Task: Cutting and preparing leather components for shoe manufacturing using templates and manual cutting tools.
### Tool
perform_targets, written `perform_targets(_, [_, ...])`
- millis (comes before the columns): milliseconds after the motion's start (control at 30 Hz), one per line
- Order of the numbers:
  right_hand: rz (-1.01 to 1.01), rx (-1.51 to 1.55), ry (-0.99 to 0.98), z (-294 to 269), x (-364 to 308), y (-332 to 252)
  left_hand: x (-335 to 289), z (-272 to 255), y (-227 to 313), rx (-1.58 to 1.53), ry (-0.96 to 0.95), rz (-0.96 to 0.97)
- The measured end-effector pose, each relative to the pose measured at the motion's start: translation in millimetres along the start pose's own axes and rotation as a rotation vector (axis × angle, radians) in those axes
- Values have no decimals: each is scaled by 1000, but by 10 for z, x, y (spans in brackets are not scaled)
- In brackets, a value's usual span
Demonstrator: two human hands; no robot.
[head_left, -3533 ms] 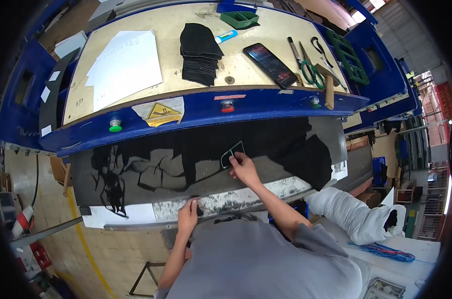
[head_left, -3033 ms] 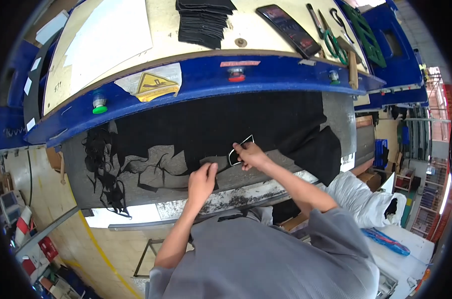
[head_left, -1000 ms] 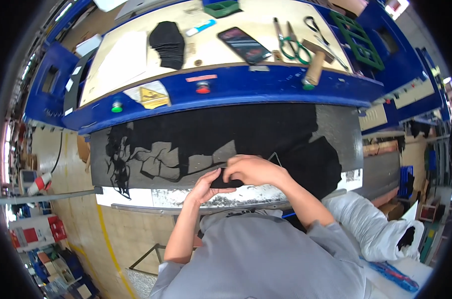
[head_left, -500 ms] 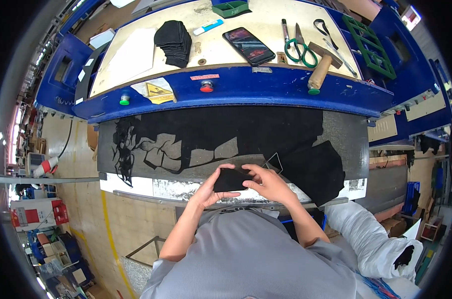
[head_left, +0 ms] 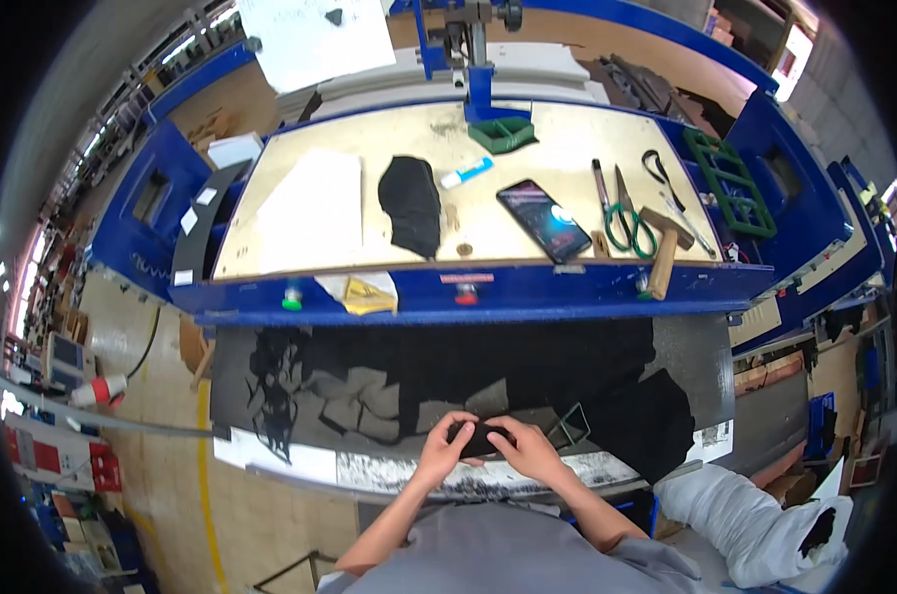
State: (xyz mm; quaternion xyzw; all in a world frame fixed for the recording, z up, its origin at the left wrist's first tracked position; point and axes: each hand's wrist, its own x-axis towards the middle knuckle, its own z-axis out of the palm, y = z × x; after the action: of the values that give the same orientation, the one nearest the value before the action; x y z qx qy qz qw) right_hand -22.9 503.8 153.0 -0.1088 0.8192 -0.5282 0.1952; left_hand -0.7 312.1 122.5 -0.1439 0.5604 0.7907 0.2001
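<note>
Above the near edge of the cutting bed, my left hand (head_left: 442,449) and my right hand (head_left: 527,454) grip a small black cloth piece or stack (head_left: 479,442) from its two sides. Both thumbs lie on the near face, and the other fingers go behind it. How many layers there are, I cannot tell. Just right of my right hand stands a metal cutting die (head_left: 573,426), an angular frame. Black fabric (head_left: 567,356) covers much of the bed beyond, with cut-out gaps left of the middle.
On the blue press's pale board (head_left: 300,238) lie stacked black pieces (head_left: 410,206), a phone (head_left: 544,219), scissors (head_left: 628,223), a hammer (head_left: 668,247) and a glue tube (head_left: 466,173). Black scraps (head_left: 275,386) heap at the bed's left. A white-wrapped roll (head_left: 735,510) stands lower right.
The view has tilted up, showing more of the press. My hands have come closer together and now press the black cloth between them, where the left hand's fingers were spread before.
</note>
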Motion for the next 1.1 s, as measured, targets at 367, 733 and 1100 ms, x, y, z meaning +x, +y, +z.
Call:
perform_targets(367, [-390,-274,308,-842,1669,-2181,804,-418,2350,287,-311,364])
perform_targets(733, [-401,-519,262,-1148,3246,-2339,1218,-13,2689,-30,-390,186])
perform_targets(1100, [-547,-234,635,-807,1704,-1708,330,-1380,-80,1066,176,557])
